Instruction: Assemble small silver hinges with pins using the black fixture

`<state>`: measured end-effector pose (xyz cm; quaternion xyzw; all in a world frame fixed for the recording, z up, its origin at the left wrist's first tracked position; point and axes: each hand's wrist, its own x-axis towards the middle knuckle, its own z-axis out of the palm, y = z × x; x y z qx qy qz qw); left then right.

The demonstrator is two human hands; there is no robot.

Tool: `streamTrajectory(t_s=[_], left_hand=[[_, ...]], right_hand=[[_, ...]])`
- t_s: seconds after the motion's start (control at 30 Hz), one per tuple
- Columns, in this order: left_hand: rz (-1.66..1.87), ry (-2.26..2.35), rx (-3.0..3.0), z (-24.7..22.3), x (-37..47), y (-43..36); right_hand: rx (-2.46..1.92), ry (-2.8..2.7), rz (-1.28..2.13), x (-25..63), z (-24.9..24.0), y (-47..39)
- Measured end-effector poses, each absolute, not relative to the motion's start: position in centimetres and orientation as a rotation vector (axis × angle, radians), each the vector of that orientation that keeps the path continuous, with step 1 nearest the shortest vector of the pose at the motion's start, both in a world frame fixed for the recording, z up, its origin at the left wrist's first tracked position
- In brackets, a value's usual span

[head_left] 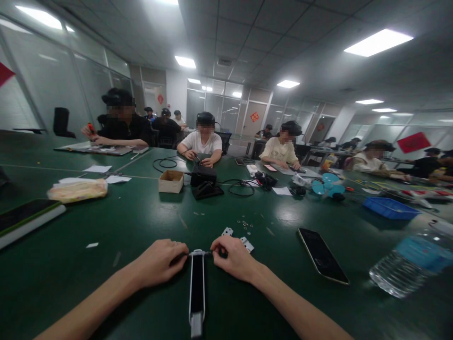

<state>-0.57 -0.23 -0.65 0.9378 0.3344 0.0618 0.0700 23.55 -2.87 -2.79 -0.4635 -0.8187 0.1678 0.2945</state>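
A long narrow frame (197, 288), black inside with pale metal edges, lies on the green table and points away from me. A thin rod (207, 253) crosses its far end. On the left side of the frame, my left hand (164, 259) is closed, fingertips pinching that end of the rod. Across from it, my right hand (235, 259) pinches the rod's other end with thumb and forefinger; small parts inside the fingers are hidden. Just beyond my right hand lie two pale metal plates with holes, one the right plate (247, 244), and several small rings (245, 225).
To the right are a phone (322, 255), a water bottle (412, 257) and a blue tray (391, 208). Farther off stand a small open box (171, 182) and a black device (203, 177) with cables. A plastic-wrapped package (78, 190) lies left. Several people sit across the table.
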Motion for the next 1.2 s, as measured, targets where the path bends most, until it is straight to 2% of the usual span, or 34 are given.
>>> streamTrajectory(t_s=[1.2], left_hand=[[0.153,1.007,2.811,0.05,-0.39,-0.42]], right_hand=[[-1.201,-2.230,0.590,23.77,-2.54,-2.99]])
